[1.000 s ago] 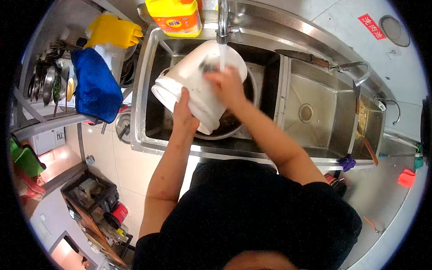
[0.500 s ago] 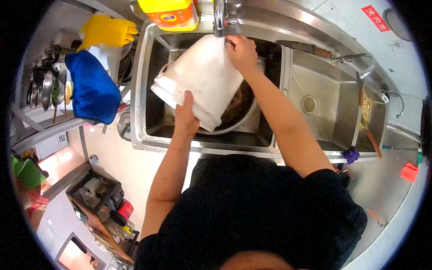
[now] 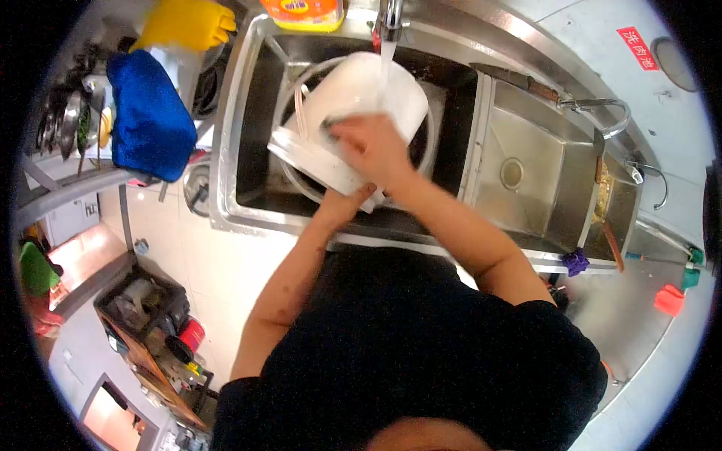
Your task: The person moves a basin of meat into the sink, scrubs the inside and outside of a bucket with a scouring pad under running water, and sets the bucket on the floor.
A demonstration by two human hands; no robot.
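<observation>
A person in a dark shirt (image 3: 421, 331) bends over a steel sink (image 3: 223, 154), the left hand (image 3: 347, 204) gripping the rim of a white bucket (image 3: 342, 92) with its fingers, while the right hand (image 3: 374, 146), blurred, presses what looks like a dark scouring pad (image 3: 329, 127) to the bucket's side, its fingers bent round the pad. The bucket lies tilted in the left basin, mouth toward the lower left, above a wide metal pan whose rim shows behind it. Wet plastic probably slips easily, so a firm hold on the rim should serve best, with flat, overlapping strokes and the bucket turned little by little so that each scrubbed patch comes beneath the flow. Beyond the right hand, water (image 3: 386, 66) runs from the tap (image 3: 389, 26) onto the bucket's far side; a yellow-and-orange detergent container (image 3: 304, 13) stands at the sink's back edge, and a large knife (image 3: 511, 80) lies behind the neighbouring basin (image 3: 526, 143)
</observation>
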